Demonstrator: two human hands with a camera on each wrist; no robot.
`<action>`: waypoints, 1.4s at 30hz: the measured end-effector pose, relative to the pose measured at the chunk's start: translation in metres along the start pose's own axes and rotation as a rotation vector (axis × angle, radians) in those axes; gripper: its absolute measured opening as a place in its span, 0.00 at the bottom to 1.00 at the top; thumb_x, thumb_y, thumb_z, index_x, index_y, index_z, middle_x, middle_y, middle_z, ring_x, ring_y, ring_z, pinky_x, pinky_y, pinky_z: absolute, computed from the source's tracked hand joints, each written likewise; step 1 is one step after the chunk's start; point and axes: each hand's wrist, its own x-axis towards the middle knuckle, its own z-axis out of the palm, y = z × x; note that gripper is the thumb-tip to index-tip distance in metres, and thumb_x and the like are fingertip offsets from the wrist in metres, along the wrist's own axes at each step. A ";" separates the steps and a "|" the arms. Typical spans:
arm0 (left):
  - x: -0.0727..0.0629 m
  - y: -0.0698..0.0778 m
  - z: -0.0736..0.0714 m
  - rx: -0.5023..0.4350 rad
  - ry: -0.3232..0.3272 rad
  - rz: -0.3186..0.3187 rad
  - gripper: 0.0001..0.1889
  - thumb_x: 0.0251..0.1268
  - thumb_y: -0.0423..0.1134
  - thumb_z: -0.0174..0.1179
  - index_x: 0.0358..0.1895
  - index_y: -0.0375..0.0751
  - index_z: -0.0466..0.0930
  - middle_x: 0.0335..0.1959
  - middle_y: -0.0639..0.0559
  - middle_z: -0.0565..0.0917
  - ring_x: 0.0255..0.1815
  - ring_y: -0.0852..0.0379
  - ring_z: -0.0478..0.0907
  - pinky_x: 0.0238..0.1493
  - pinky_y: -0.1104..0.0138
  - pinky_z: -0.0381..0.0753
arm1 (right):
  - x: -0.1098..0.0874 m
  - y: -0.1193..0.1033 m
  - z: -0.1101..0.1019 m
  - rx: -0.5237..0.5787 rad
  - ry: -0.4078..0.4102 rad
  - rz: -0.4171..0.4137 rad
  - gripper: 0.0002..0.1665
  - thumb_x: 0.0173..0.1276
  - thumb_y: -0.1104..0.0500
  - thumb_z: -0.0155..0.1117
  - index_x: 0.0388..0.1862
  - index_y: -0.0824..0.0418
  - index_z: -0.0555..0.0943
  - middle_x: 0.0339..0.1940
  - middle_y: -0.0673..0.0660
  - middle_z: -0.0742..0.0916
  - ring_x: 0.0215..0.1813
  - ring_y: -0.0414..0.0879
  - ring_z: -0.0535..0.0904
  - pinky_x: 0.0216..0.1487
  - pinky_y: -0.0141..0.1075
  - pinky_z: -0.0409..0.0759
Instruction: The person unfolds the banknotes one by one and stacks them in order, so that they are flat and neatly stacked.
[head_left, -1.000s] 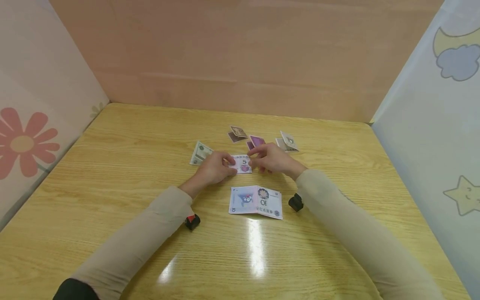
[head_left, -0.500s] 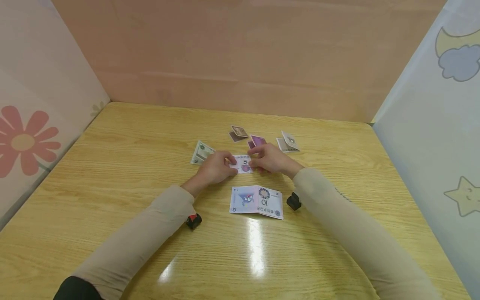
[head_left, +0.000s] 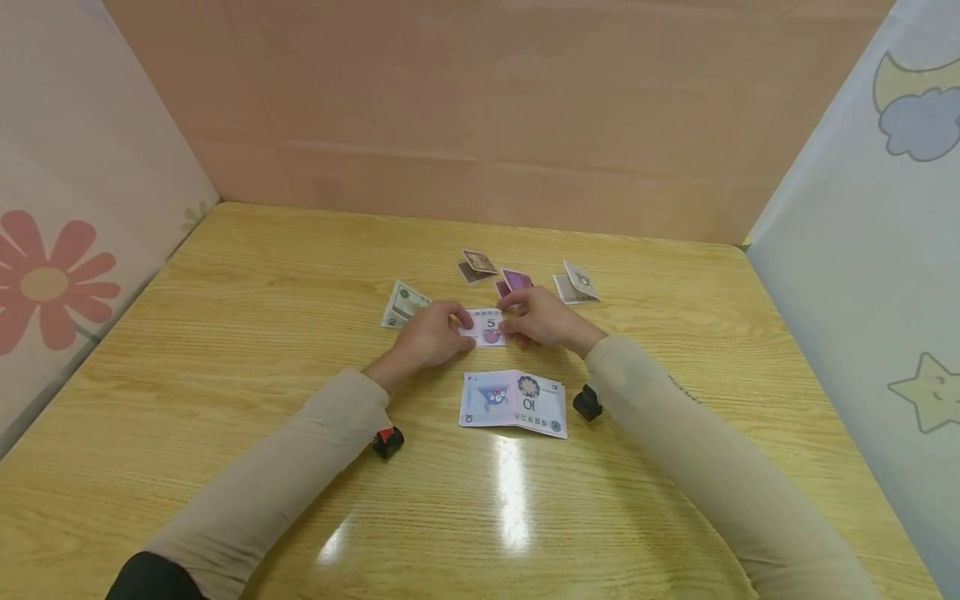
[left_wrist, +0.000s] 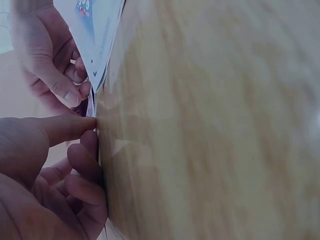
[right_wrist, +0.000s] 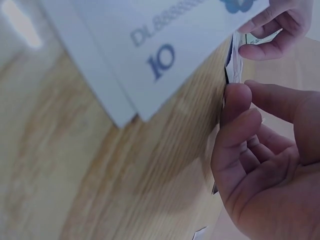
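A small play banknote (head_left: 491,327) marked 5 lies between the two hands, mid-table in the head view. My left hand (head_left: 431,335) pinches its left end with thumb and fingers. At the opposite end, the thumb and fingers of my right hand (head_left: 549,317) hold the right edge. The fingertips stay low, right at the tabletop, in both wrist views. Nearer the body lies a larger folded play banknote (head_left: 491,400) marked 10, slightly peaked at its crease. In the right wrist view this 10 note (right_wrist: 165,55) shows two layers.
Behind the hands stand folded notes: a brown one (head_left: 478,262), a purple one (head_left: 516,280) and a grey-white one (head_left: 577,283). A green note (head_left: 402,305) marked 2 sits just left of the left hand. The table (head_left: 300,275) meets a plain back panel (head_left: 480,117).
Both hands keep their places at the ends of the 5 note, with barely any finger movement. The head view has shifted very slightly.
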 end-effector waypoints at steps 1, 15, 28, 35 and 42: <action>0.000 0.000 0.000 0.001 0.001 -0.001 0.11 0.61 0.39 0.72 0.44 0.45 0.82 0.28 0.50 0.77 0.24 0.56 0.72 0.26 0.66 0.69 | 0.000 0.000 0.000 0.000 -0.001 0.000 0.22 0.72 0.62 0.65 0.63 0.66 0.77 0.26 0.56 0.86 0.20 0.43 0.77 0.20 0.31 0.73; -0.002 0.003 0.000 0.025 0.003 0.001 0.10 0.61 0.39 0.72 0.43 0.46 0.82 0.31 0.49 0.79 0.28 0.54 0.74 0.30 0.64 0.70 | -0.003 0.001 -0.001 0.009 0.077 -0.027 0.17 0.72 0.60 0.66 0.58 0.62 0.80 0.33 0.59 0.85 0.24 0.46 0.77 0.20 0.32 0.71; -0.003 0.003 0.001 0.045 0.003 0.018 0.10 0.60 0.39 0.72 0.43 0.45 0.82 0.33 0.50 0.79 0.32 0.54 0.75 0.34 0.64 0.72 | -0.008 -0.001 0.002 0.103 0.172 -0.041 0.09 0.71 0.63 0.66 0.48 0.63 0.81 0.37 0.59 0.87 0.28 0.50 0.82 0.21 0.33 0.74; -0.009 0.003 -0.002 -0.018 -0.013 0.020 0.09 0.62 0.39 0.71 0.42 0.46 0.82 0.33 0.50 0.80 0.31 0.54 0.76 0.32 0.64 0.74 | -0.013 0.002 -0.001 0.141 0.188 -0.058 0.08 0.71 0.64 0.66 0.48 0.63 0.82 0.37 0.60 0.87 0.29 0.53 0.82 0.21 0.34 0.75; -0.020 0.007 -0.010 -0.130 0.002 0.039 0.07 0.66 0.39 0.69 0.43 0.45 0.82 0.35 0.47 0.80 0.28 0.53 0.77 0.26 0.66 0.76 | -0.021 -0.001 -0.006 0.204 0.176 -0.063 0.09 0.72 0.63 0.65 0.49 0.62 0.81 0.39 0.61 0.88 0.31 0.59 0.82 0.22 0.34 0.74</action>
